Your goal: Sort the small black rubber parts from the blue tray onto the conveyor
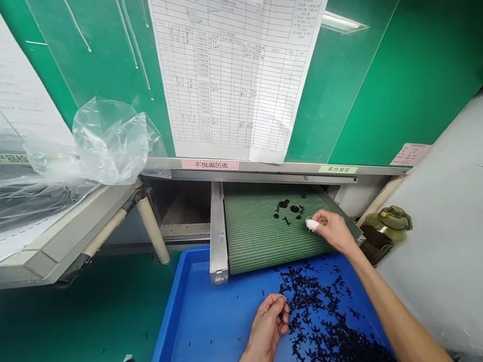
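Observation:
Over the green ribbed conveyor belt (258, 227), my right hand (335, 231) has its fingers pinched together at a small white piece (312, 225). Whether the piece is held or worn on a fingertip is hard to tell. Small black parts (289, 209), some round and some thin, lie on the belt just beyond it. My left hand (268, 326) hovers above the blue tray (192, 329) with its fingers curled closed; what they hold, if anything, is hidden. Beside it, many small black pieces (336, 343) are spread in the tray, thickest at the lower right.
A metal rail (217, 234) edges the belt's left side. At the right stands an olive-green jug (392, 221) beside a pale surface (469, 230). A table (49, 242) with plastic bags (111, 140) is at left. Paper forms (237, 71) hang on the green board behind.

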Demonstrator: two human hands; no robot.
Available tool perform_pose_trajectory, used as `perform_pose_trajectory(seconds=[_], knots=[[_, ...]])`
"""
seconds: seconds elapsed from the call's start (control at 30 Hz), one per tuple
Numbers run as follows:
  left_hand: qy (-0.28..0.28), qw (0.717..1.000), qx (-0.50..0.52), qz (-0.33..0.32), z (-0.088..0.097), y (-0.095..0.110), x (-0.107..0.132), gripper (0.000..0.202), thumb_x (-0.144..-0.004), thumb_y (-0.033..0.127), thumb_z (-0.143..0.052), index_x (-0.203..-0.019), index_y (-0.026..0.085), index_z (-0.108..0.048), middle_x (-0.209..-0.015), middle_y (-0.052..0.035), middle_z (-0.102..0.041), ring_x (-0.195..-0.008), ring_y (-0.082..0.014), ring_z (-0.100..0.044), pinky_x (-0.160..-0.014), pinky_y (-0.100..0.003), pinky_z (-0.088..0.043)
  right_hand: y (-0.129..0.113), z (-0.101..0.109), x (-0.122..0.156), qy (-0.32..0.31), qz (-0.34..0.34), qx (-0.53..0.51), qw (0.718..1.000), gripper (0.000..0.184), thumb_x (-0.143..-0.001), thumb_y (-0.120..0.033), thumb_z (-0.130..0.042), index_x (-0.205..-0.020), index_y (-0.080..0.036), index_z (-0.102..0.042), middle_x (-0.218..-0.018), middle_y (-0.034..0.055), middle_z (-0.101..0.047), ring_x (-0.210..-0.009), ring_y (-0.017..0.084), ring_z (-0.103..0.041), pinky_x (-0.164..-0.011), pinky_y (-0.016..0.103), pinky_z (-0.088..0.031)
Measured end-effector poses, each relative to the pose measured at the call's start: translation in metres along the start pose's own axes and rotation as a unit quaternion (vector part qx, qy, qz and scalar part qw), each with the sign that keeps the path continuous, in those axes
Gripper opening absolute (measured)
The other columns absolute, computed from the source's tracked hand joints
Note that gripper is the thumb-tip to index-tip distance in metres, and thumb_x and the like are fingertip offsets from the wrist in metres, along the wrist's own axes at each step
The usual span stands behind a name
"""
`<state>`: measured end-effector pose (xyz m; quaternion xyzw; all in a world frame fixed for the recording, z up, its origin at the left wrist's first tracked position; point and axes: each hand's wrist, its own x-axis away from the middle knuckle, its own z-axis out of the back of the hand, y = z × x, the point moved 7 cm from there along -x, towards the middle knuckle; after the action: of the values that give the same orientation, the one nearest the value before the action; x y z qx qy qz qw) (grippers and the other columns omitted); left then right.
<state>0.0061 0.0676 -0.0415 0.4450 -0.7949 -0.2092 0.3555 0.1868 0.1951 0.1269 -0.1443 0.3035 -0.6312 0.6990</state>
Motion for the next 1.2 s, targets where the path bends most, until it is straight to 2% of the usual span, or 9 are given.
perform_pose_trajectory(seconds=[0.13, 0.27, 0.4, 0.57, 0.7, 0.8, 0.93, 1.1, 1.2], knots=[[-0.018, 1.0, 0.008, -0.007, -0.004, 0.003, 0.001, 0.036, -0.066, 0.043, -0.074, -0.079, 0.015, -0.055, -0.066, 0.0029, -0.051, -0.053, -0.0057, -0.041, -0.046, -0.02, -0.024, -0.018, -0.032, 0.065, -0.035, 0.021, -0.105, 0.994, 0.035, -0.077, -0.02, -0.04, -0.107, -0.018, -0.058, -0.076, 0.0011, -0.063, -0.057, 0.012, -0.057, -0.054, 0.024, -0.043], [-0.031, 0.999, 0.019, -0.017, -0.006, 0.004, 0.0, 0.035, -0.069, 0.042, -0.072, -0.083, 0.015, -0.056, -0.066, 0.0031, -0.051, -0.053, -0.0051, -0.041, -0.046, -0.019, -0.023, -0.026, -0.069, 0.108, -0.1, -0.02, -0.247, 0.964, 0.034, -0.075, -0.023, -0.051, -0.107, -0.018, -0.061, -0.08, 0.002, -0.063, -0.06, 0.012, -0.057, -0.057, 0.025, -0.046], [-0.04, 0.999, 0.027, -0.011, -0.007, 0.002, -0.001, 0.033, -0.07, 0.041, -0.072, -0.081, 0.015, -0.056, -0.066, 0.0025, -0.052, -0.052, -0.0047, -0.042, -0.045, -0.018, -0.024, -0.022, -0.09, 0.125, -0.134, -0.074, -0.315, 0.937, 0.032, -0.069, -0.019, -0.057, -0.101, -0.017, -0.064, -0.076, 0.0006, -0.063, -0.06, 0.012, -0.056, -0.057, 0.025, -0.047], [-0.021, 0.998, 0.054, -0.005, -0.01, -0.001, 0.002, 0.041, -0.068, 0.049, -0.072, -0.084, 0.015, -0.055, -0.064, 0.0027, -0.052, -0.051, -0.006, -0.043, -0.044, -0.018, -0.026, -0.024, -0.102, 0.135, -0.131, -0.086, -0.29, 0.944, 0.024, -0.07, -0.018, -0.052, -0.089, -0.016, -0.066, -0.062, -0.0014, -0.06, -0.052, 0.011, -0.053, -0.049, 0.022, -0.042], [-0.044, 0.998, 0.023, -0.029, -0.015, 0.003, 0.006, 0.042, -0.07, 0.052, -0.069, -0.083, 0.014, -0.056, -0.062, 0.002, -0.05, -0.051, -0.0059, -0.04, -0.044, -0.018, -0.026, -0.028, -0.108, 0.137, -0.132, -0.071, -0.25, 0.957, 0.032, -0.074, -0.014, -0.04, -0.094, -0.017, -0.065, -0.061, -0.0013, -0.061, -0.049, 0.011, -0.055, -0.05, 0.023, -0.044], [-0.038, 0.998, -0.032, -0.048, -0.012, 0.008, 0.005, 0.041, -0.067, 0.047, -0.074, -0.084, 0.013, -0.059, -0.055, 0.0046, -0.045, -0.048, -0.0046, -0.032, -0.042, -0.018, -0.021, -0.031, -0.107, 0.139, -0.181, -0.025, -0.19, 0.965, 0.045, -0.072, -0.007, -0.034, -0.106, -0.019, -0.06, -0.065, -0.0014, -0.064, -0.056, 0.012, -0.06, -0.061, 0.024, -0.049], [0.027, 0.998, -0.011, -0.053, 0.002, 0.013, 0.001, 0.038, -0.063, 0.039, -0.079, -0.085, 0.012, -0.062, -0.056, 0.0057, -0.043, -0.048, -0.0039, -0.033, -0.042, -0.017, -0.024, -0.036, -0.082, 0.135, -0.237, 0.069, -0.129, 0.96, 0.052, -0.07, -0.002, -0.035, -0.114, -0.023, -0.054, -0.103, 0.0042, -0.064, -0.088, 0.015, -0.063, -0.075, 0.027, -0.05], [0.048, 0.994, 0.088, -0.038, 0.006, 0.016, 0.001, 0.024, -0.068, 0.028, -0.074, -0.077, 0.016, -0.055, -0.074, -0.0012, -0.059, -0.058, -0.0081, -0.052, -0.046, -0.018, -0.038, -0.03, -0.015, 0.067, -0.051, 0.1, 0.086, 0.99, 0.034, -0.081, -0.01, -0.038, -0.105, -0.021, -0.06, -0.108, 0.0074, -0.061, -0.097, 0.021, -0.058, -0.086, 0.036, -0.045], [0.043, 0.996, 0.082, -0.011, 0.002, 0.014, 0.003, 0.017, -0.071, 0.022, -0.068, -0.078, 0.016, -0.054, -0.078, -0.0058, -0.065, -0.058, -0.0104, -0.056, -0.048, -0.02, -0.043, -0.027, -0.002, 0.007, -0.026, 0.066, 0.169, 0.983, 0.039, -0.083, -0.009, -0.037, -0.113, -0.02, -0.058, -0.117, 0.0089, -0.059, -0.101, 0.022, -0.056, -0.083, 0.033, -0.043]])
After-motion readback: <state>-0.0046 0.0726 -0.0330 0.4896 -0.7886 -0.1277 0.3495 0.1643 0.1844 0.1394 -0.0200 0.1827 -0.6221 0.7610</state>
